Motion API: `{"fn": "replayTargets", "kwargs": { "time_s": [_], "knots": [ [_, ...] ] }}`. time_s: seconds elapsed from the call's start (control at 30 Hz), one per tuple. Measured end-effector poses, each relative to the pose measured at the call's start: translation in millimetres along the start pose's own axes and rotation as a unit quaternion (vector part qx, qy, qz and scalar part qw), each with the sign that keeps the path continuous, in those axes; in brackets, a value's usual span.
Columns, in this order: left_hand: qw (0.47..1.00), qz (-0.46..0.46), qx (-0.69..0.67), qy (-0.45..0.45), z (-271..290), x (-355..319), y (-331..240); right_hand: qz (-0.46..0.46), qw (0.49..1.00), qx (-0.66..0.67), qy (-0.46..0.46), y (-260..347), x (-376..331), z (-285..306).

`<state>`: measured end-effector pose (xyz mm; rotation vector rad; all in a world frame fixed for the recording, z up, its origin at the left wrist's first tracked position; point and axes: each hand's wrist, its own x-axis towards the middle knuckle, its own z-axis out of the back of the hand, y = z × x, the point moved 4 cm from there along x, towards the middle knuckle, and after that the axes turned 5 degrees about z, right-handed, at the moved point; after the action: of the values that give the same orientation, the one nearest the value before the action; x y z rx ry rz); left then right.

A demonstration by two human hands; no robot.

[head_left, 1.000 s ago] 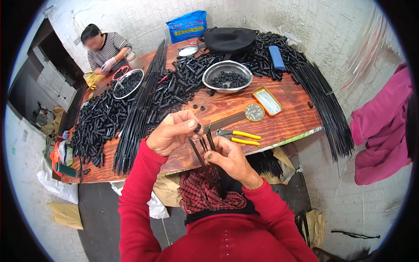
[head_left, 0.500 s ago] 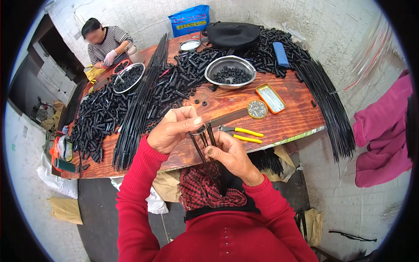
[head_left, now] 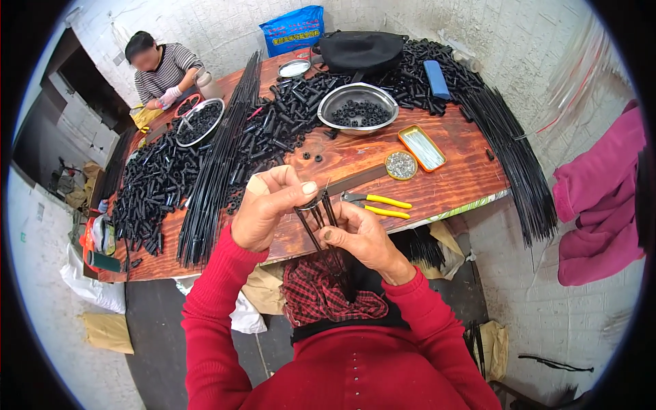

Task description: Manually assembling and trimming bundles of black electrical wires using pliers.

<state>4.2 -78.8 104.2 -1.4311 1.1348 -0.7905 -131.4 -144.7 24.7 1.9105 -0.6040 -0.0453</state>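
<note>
Both grips were clamped on a small bundle of thin black rods (head_left: 326,232) held just above the near edge of the wooden surface (head_left: 451,181). At the bundle's top, the left hand (head_left: 270,208) pinched the rod ends between thumb and fingertips, while the right hand (head_left: 359,232) closed around the rods just below, so they ran down out of its grip toward a red-checked cloth (head_left: 321,301) on the lap. Yellow-handled pliers (head_left: 379,203) lay just beyond the right hand, with a round tin of small metal parts (head_left: 401,165) behind them.
</note>
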Motion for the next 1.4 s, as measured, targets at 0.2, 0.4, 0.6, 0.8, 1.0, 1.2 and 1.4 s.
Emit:
{"fn": "replayTargets", "kwargs": {
  "time_s": [0.2,0.4,0.6,0.8,1.0,1.2,1.4],
  "knots": [
    [0.999,-0.012,0.002,-0.03,-4.5,-5.9,-2.7,-0.016,1.0,0.019,0.01,-0.7,3.2,-0.9],
    [0.998,-0.047,0.002,-0.031,-11.1,-3.8,1.5,-0.014,0.999,0.024,0.02,2.1,0.5,4.7],
    [0.998,-0.044,0.028,0.021,-9.6,-6.6,-0.4,-0.011,0.997,0.041,0.061,-1.2,1.6,6.4],
    [0.999,-0.043,0.012,-0.004,-7.6,-9.4,0.5,-0.009,0.996,0.05,0.07,0.7,4.1,4.5],
    [0.998,-0.04,0.01,0.038,7.0,-9.1,6.7,-0.012,0.999,0.024,0.034,-1.2,4.6,7.8],
    [0.993,-0.051,-0.037,0.099,11.3,-11.5,9.8,-0.026,0.999,0.007,0.028,-4.2,6.1,13.5],
    [0.99,-0.03,-0.074,0.112,15.5,-7.1,18.6,-0.029,0.999,0.012,0.022,-4.4,6.0,10.0]
  ]
}}
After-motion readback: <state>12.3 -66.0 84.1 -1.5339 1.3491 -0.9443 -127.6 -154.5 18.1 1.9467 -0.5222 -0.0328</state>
